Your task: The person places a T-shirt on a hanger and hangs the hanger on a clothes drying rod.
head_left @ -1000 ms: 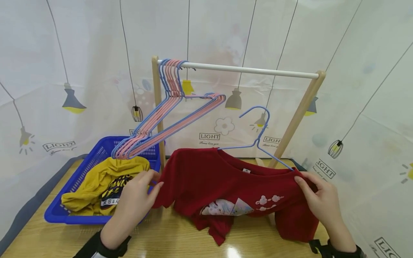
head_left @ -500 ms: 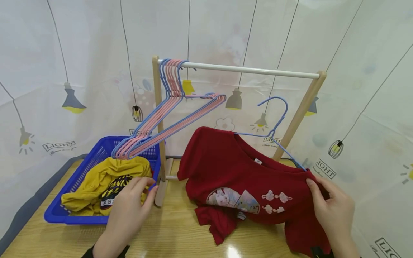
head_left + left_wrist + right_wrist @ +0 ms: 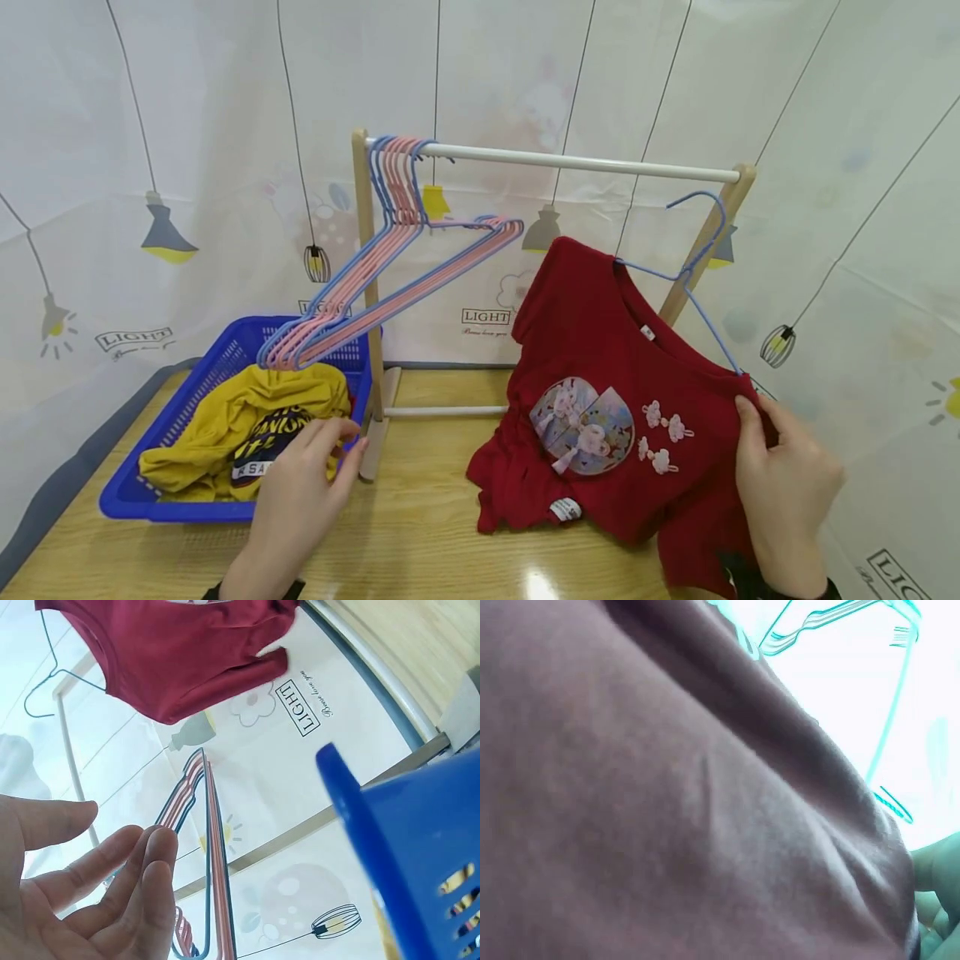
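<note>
A dark red T-shirt (image 3: 600, 400) with a round print hangs on a blue wire hanger (image 3: 693, 254), tilted, its hem bunched on the wooden table (image 3: 420, 542). My right hand (image 3: 783, 483) grips the shirt's right shoulder and the hanger's end. The hanger's hook sits just below the white rail (image 3: 585, 164) near the right post. My left hand (image 3: 300, 500) hovers open and empty in front of the blue basket (image 3: 172, 500); the left wrist view shows its relaxed fingers (image 3: 112, 892). The red cloth (image 3: 667, 810) fills the right wrist view.
A bunch of pink and blue hangers (image 3: 390, 267) hangs at the rail's left end, slanting over the basket, which holds a yellow garment (image 3: 240, 417). Wooden posts (image 3: 367, 292) carry the rail. A printed white curtain (image 3: 150, 167) closes in the back and sides.
My left hand has let go of the red shirt and drawn back toward the basket. My right hand has lifted shirt and hanger up and to the right, toward the rail.
</note>
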`<state>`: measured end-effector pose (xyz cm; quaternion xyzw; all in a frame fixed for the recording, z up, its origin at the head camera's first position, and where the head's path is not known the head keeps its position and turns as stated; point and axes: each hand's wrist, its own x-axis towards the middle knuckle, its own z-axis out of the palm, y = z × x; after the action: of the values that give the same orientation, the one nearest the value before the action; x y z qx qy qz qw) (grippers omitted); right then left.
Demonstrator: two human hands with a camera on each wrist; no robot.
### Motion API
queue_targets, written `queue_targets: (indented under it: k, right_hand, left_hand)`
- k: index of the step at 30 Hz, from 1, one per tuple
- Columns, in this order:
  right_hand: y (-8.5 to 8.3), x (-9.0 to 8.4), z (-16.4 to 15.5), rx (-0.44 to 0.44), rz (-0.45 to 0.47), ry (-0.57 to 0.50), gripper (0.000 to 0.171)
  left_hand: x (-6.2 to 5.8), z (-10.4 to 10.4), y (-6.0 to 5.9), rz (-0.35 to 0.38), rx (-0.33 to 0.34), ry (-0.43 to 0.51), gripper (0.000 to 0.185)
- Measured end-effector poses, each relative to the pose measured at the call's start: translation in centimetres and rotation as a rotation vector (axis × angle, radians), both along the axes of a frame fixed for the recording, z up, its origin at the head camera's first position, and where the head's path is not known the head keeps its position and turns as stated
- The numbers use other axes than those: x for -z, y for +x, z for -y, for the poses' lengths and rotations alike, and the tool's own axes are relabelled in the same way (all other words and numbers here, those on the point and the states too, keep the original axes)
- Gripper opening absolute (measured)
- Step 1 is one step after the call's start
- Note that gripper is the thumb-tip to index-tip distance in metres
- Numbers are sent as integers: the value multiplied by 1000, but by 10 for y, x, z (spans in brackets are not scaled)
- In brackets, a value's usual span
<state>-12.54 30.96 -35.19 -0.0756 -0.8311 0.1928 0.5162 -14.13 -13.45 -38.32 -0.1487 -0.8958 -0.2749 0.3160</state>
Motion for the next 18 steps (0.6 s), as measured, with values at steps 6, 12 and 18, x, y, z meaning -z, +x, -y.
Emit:
queue_targets:
  k: [6,12,18]
  right_hand:
    - [-15,-6,0,8,-68,-26,27]
    - [-32,-13,2,-6,-79,-58,32]
    - [-48,-21,5,-7,-49,-92,36]
  left_hand:
    - [7,0,-2,-26,6,1,14]
    - [18,-3,-2,-18,-5,-4,13]
    - [26,-12,0,51,2,24,12]
